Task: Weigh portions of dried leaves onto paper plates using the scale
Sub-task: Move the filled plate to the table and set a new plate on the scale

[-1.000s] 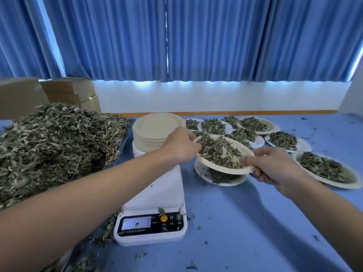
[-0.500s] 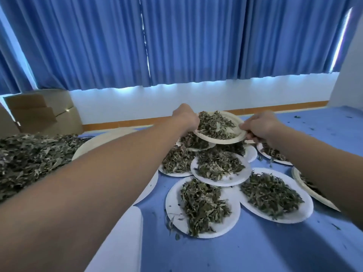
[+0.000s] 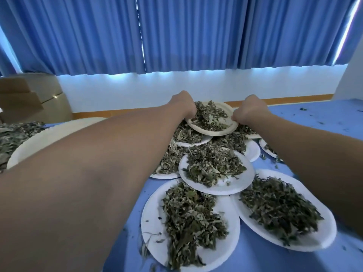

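Held plate [image 3: 212, 133]: being carried at the far end of the cluster, toward 12 o'clock from mid-frame, overlapping the filled plates below it; touching them or hovering, cannot tell.
Dried leaves [image 3: 210, 117]: lying heaped across the held plate's middle.
Left hand [image 3: 183, 106]: gripping the rim at the plate's 9 o'clock, fingers curled round the edge.
Right hand [image 3: 248, 112]: pinching the rim at the plate's 3 o'clock, fingers curled in tight.
Middle plate [image 3: 235, 185]: lying at 6 o'clock of the held plate, leaf-heaped, overlapping its neighbours.
Near left plate [image 3: 153, 216]: sitting at 6 o'clock of the frame, bearing a long heap of leaves.
Near right plate [image 3: 326, 234]: sitting at 4 o'clock, just beside the near left plate, likewise heaped.
Bare plate [image 3: 39, 140]: showing at 9 o'clock, partly hidden behind the left forearm.
Loose pile [image 3: 13, 134]: spreading at the 9 o'clock edge.
Table [image 3: 324, 118]: lying blue underneath, speckled with leaf crumbs.
Cardboard boxes [image 3: 29, 99]: standing stacked at 10 o'clock.
Curtains [image 3: 196, 32]: hanging blue across 12 o'clock.
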A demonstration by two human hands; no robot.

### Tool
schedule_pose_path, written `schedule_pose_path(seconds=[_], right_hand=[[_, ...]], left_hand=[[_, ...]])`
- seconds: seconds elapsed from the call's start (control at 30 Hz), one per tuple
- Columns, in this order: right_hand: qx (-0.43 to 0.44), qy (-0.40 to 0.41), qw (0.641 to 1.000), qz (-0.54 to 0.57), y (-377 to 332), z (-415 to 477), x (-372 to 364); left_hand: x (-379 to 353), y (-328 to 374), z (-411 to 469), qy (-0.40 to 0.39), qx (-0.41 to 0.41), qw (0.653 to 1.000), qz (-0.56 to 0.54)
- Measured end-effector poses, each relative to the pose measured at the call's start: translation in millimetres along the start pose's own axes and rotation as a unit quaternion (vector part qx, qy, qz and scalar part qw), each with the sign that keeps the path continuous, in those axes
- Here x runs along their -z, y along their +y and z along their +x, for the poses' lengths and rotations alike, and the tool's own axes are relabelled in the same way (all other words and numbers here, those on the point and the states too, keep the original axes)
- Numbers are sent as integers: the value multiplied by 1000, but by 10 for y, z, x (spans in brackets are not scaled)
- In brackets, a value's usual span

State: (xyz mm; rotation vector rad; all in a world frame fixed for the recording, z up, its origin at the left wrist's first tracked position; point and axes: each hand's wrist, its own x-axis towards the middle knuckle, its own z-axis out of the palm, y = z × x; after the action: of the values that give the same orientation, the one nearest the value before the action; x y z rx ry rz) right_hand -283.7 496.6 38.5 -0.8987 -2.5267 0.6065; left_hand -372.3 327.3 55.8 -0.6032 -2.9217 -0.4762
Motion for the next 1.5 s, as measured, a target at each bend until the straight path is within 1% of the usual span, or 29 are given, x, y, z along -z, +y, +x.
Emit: schedule_pose_path(seconds=[0.07, 0.23, 0.3, 0.4, 0.5, 0.6, 0.67, 0.73, 0.83, 0.9, 0.97, 1.03, 1.13, 1.27, 1.43, 1.5], right_hand=[[6, 2, 1000, -22, 3, -23, -65], [29, 4, 996, -81, -48, -70, -131], [45, 3, 994, -104, -87, -84, -126], [51, 6, 992, -111, -119, -106, -68], [49, 39, 994, -89, -170, -159, 53], [53, 55, 996, -53, -308, -264, 234], [79, 41, 996, -16, -439, -349, 342], [139, 0, 990, 25, -625, -500, 422], [260, -98, 960, 46, -1000, -964, 481], [337, -145, 930, 23, -1237, -1339, 493], [408, -150, 900, -25, -1435, -1705, 455], [462, -142, 873, -66, -1569, -2059, 426], [523, -140, 837, -79, -1637, -2488, 450], [575, -129, 794, -152, -1705, -2784, 477], [592, -89, 756, -264, -1778, -2900, 475], [596, -73, 744, -293, -1800, -2930, 443]], left_hand=[[-56, -31, 29, -9, -3, 1000, 0], [-200, -123, 95, -42, -11, 997, 56], [-201, -157, 116, -38, -7, 998, 54], [-141, -171, 85, -11, -6, 1000, 21], [21, -221, 13, 24, -16, 999, -21], [279, -306, -135, 35, -33, 999, -20], [489, -380, -297, 39, -53, 998, -4], [699, -504, -494, 37, -79, 996, 14], [986, -735, -937, 22, -128, 990, 52], [1138, -908, -1288, 14, -156, 985, 71], [1236, -1154, -1681, 11, -184, 979, 84], [1300, -1440, -2080, 20, -214, 972, 95], [1333, -1811, -2568, 23, -260, 962, 78], [1389, -2100, -2841, 10, -270, 960, 65], [1408, -2261, -2813, 30, -259, 952, 157], [1420, -2287, -2806, 36, -260, 950, 170]])
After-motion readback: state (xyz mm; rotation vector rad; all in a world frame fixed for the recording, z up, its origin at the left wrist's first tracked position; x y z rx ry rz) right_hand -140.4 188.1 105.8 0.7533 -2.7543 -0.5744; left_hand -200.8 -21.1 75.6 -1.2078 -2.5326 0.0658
